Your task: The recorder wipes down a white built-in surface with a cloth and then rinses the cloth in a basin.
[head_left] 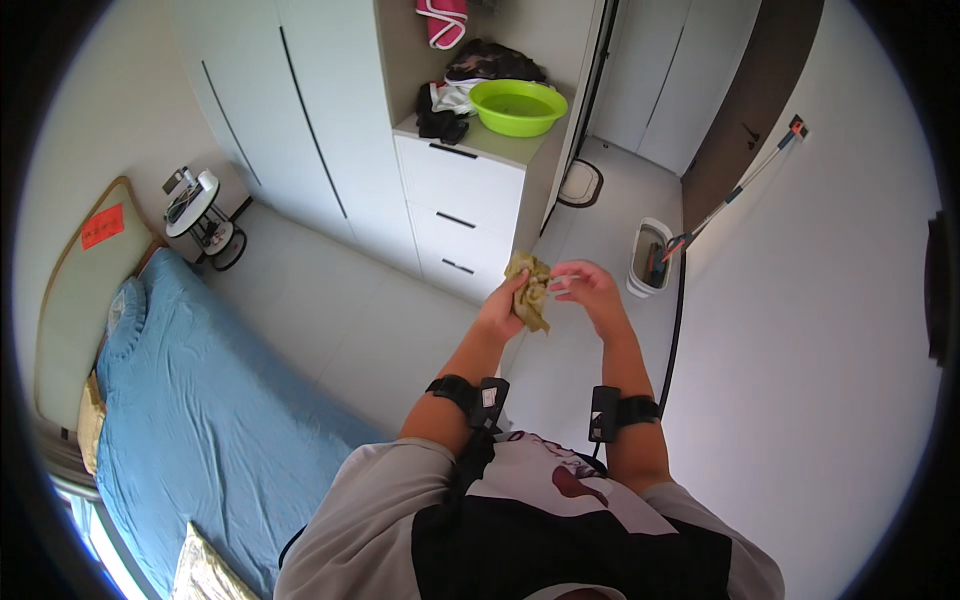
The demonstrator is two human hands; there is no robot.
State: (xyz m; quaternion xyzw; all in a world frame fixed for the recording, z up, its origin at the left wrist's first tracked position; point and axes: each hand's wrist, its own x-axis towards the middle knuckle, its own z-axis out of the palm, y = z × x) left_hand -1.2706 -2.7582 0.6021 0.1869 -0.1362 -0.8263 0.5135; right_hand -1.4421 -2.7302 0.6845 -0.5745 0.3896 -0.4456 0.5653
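My left hand (503, 308) is closed around a crumpled olive-yellow cloth (531, 292), held up in front of my body. Part of the cloth hangs down below the fingers. Just to its right is my right hand (592, 290), its bent fingers apart and pointing at the cloth. Nothing shows in that hand, and a narrow gap seems to lie between its fingertips and the cloth.
Ahead stands a white drawer cabinet (467, 190) bearing a green basin (518, 108) and dark clothes (495, 62). A bed with a blue sheet (220, 400) is on the left, near a small round side table (193, 207). A mop (735, 190) leans by a bucket (636, 280) at right.
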